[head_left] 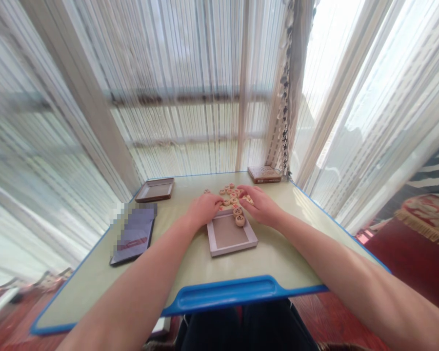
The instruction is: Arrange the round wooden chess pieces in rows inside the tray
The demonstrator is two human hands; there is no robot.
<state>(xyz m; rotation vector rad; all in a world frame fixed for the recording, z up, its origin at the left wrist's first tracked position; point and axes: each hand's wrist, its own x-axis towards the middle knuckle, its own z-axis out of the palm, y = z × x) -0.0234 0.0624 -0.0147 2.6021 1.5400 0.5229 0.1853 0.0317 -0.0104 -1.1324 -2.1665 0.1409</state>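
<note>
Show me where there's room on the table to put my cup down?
Bare patches: the near strip between the box and the table's blue edge; the right side, past the right hand; between the dark booklet and the box. It is crowded at the far middle, where both hands, left too, gather the round pieces.

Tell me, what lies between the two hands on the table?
In the head view, round wooden game pieces lie between the left hand and the right hand, just beyond the grey tray.

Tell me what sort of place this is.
Probably a room at home, by a window: sheer curtains hang behind a small blue-rimmed table, and both hands, left hand and right hand, gather round wooden game pieces by a shallow box.
</note>
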